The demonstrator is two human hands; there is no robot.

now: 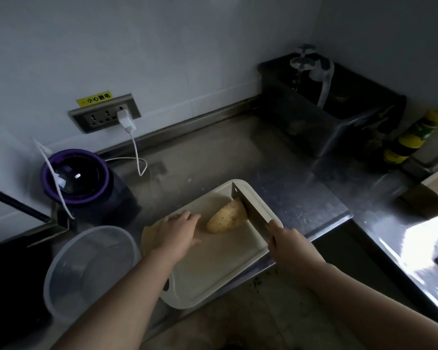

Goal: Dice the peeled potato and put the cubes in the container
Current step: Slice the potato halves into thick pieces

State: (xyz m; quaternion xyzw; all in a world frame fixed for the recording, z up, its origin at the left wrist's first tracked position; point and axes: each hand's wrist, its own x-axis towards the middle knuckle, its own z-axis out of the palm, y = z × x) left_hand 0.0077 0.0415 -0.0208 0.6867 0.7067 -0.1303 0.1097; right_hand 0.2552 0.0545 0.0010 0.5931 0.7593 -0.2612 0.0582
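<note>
The steel counter [225, 152] runs under everything. At its near left sits the clear container [68, 274], with nothing in it that I can see. Just right of it lies the pale board [213, 269], set at an angle. My knife [250, 205], a broad cleaver, stands edge-down on the board's far right part, and my right hand [291, 246] is wrapped round its handle. The potato [226, 218] lies on the far half of the board, its right end against the blade. My left hand [177, 229] rests palm-down just left of it, fingers loosely bent and holding nothing; I cannot tell whether they touch it. I judge the potato firm and fairly heavy for its size, wet and slick where peeled, and likely to roll on its round belly. I would pin it from above at the left end, fingertips tucked back from the blade. It looks pale yellow, oval and tapered, freckled with small dark specks. No cubes show yet.
</note>
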